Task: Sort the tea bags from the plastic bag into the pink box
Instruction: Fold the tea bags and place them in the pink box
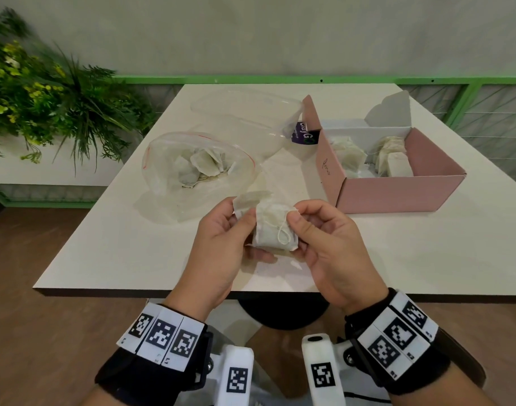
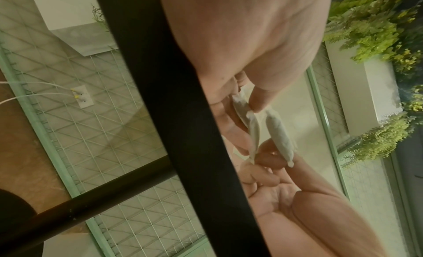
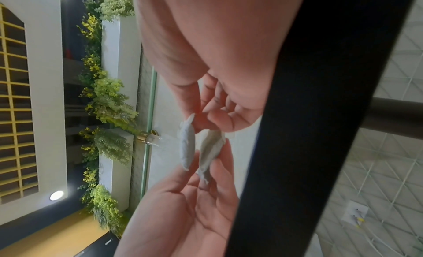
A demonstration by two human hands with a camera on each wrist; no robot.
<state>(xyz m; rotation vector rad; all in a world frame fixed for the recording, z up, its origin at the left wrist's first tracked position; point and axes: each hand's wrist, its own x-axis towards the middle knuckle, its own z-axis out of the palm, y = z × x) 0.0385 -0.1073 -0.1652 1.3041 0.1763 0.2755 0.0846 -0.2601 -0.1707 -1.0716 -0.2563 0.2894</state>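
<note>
Paper tea bags were under handling at the near edge of the white table [image 1: 110,244]. Two tea bags [image 1: 273,230] were held between the hands above that edge, well short of the pink box [image 1: 397,194] at the right side of the table. The left hand [image 1: 218,244] gripped the pair from the left, thumb on top and fingers beneath. The right hand [image 1: 327,244] pinched the upper bag, at or near its looped string [image 1: 283,234]. Both wrist views showed two bags edge-on with a gap opening between them, so the step in hand appeared to be separating them. Advice: peel slowly, pull on the paper edge rather than the string, and free any tangle before carrying a bag to the box. The plastic bag [image 1: 169,171] lay open toward the left edge with more tea bags inside; the box already held several. Whether the strings of the two held bags were knotted together could not be determined. A clear container [image 1: 245,106] at the far edge partly hid a purple label [image 1: 303,134], its wording incomplete. The box's contents could not be counted.
</note>
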